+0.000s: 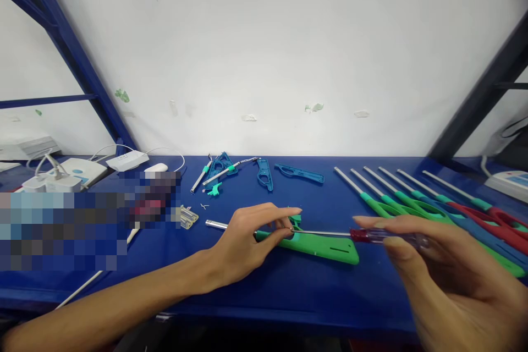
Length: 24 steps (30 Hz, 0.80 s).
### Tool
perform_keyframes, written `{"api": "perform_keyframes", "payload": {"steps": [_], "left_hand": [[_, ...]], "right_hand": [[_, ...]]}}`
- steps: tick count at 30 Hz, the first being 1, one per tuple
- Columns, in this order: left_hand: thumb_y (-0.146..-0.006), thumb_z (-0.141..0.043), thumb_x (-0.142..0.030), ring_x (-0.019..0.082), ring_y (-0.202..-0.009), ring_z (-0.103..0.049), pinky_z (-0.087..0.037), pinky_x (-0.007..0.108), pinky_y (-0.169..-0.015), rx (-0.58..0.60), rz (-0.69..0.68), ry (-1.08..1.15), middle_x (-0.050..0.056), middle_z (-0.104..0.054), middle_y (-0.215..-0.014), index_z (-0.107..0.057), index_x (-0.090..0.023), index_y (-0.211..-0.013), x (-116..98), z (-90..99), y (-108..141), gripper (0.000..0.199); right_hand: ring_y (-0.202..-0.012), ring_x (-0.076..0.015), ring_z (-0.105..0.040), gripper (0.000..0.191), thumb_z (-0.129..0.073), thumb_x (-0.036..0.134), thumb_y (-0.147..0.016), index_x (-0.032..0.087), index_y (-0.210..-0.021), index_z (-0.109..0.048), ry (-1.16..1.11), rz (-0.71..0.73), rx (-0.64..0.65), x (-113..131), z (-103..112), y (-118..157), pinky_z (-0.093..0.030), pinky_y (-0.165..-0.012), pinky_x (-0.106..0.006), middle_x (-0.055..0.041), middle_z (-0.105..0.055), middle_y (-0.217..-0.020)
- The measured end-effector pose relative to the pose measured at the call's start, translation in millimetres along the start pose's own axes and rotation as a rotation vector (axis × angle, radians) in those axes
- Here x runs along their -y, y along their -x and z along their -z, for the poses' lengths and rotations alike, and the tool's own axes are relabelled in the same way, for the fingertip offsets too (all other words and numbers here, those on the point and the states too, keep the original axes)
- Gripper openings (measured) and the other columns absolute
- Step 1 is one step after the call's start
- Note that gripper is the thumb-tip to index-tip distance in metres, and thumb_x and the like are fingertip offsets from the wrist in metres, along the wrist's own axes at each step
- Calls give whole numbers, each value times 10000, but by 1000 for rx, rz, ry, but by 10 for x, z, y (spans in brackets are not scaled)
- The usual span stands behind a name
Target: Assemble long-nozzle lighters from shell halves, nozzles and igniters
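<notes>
- While my right hand (441, 269) grips the clear handle of a screwdriver (383, 236), with thumb and fingers closed about it, the shaft runs level leftward to my other hand.
- My left hand (251, 234) is drawn narrow, its thumb and fingertips pinched around the screwdriver's tip; I cannot tell whether something small sits between them too.
- Under those fingers the green lighter (332, 248) lies on the blue counter (322, 291) in front of me, its broad end towards my right and its metal tube showing beyond my left hand.
- Farther back, near the white wall (268, 55), I see one blue shell (300, 173) lying flat and another (264, 175) just beside it.
- Left of these, a metal tube with a teal collar (220, 176) lies across more blue parts, and a teal trigger piece (215, 190) rests close by.
- Some tiny screws (205, 206) lie nearer me, with clear plastic tanks (188, 218) to their left.
- On my right, long lighters (470, 224) in green, blue and red lie side by side, tubes pointing away from me.
- At far left, a pixelated patch hides part of the counter.
</notes>
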State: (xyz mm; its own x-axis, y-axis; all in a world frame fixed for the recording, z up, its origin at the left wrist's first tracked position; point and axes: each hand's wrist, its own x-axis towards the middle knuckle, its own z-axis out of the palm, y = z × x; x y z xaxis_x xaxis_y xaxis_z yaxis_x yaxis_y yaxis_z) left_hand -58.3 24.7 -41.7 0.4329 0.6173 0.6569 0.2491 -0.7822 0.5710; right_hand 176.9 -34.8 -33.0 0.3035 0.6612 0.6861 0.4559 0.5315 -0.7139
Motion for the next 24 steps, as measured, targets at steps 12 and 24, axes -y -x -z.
{"api": "perform_keyframes", "payload": {"steps": [12,24], "left_hand": [[-947,-697,-96,159,-855,-725,-576,252,-758,27,-3,-9,67,-793,-948,-791,-158,-1058,-3,3,13,158],[-949,-683,-90,158,-805,-715,-550,238,-699,48,6,-41,84,-783,-919,-789,-126,-1006,8,4,16,126]], "right_hand": [[-799,-153,-769,189,-733,482,-912,295,-938,-746,21,-17,2,-23,-28,-19,-623,-693,-193,25,-806,-933],[-884,-155,-786,60,-722,356,-942,318,-984,-739,-26,136,167,20,-24,83,-600,-823,-191,59,-818,-1010]]}}
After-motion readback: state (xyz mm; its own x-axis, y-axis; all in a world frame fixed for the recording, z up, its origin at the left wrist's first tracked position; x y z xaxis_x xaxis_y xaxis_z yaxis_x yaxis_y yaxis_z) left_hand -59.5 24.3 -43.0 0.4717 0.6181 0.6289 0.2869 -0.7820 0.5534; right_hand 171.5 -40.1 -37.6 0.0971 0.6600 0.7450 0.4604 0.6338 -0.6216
